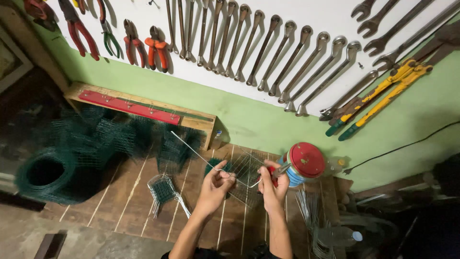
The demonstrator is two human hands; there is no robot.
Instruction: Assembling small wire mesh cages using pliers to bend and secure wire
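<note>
Two hands were closed: left hand [216,184] pinched a thin wire [201,154], right hand [272,184] gripped red-handled pliers [275,173] (over a wooden tabletop [139,192]).

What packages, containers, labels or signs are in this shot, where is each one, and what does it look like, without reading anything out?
Round can: on the wooden bench just right of the right hand, red lid, blue and white side.
Clear plastic bottle: lying at lower right, blue cap.
Small bottle: against the green wall beside the wooden rack, too small to tell more.
No signs or screens in view.
</note>
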